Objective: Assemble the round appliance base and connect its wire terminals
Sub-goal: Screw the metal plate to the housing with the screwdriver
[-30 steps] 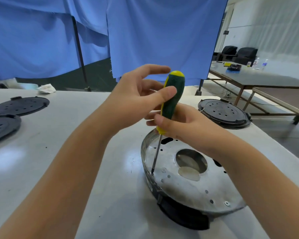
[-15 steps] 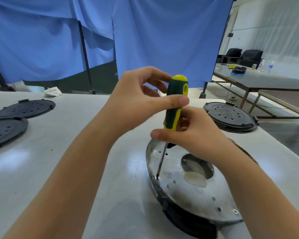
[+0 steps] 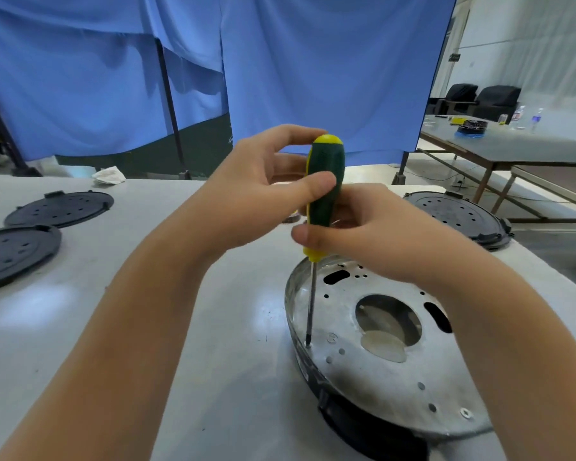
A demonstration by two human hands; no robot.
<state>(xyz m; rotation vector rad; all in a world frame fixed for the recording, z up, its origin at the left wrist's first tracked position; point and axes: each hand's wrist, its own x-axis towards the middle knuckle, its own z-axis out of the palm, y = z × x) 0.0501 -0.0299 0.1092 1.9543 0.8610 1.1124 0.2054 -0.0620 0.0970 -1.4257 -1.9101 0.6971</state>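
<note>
At near-left rim of metal base [image 3: 379,371]: both hands, left hand [image 3: 263,191] and right hand [image 3: 363,234], grip screwdriver [image 3: 325,191], tip apparently seated in screw. Driving step; next needs steady downward pressure, upright shaft.

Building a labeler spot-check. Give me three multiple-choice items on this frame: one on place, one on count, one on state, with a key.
1. Where does the screwdriver tip sit?
A. In the big centre hole
B. At a screw near the left rim of the metal plate
C. On the table

2. How many separate black perforated discs lie on the table?
A. One
B. Three
C. Five

3. How is the screwdriver held?
A. By both hands
B. By one hand
C. Lying free

Key: B, the shaft ends at the plate's left edge; B, two at left, one at right; A, left hand and right hand both grip the handle.
</note>
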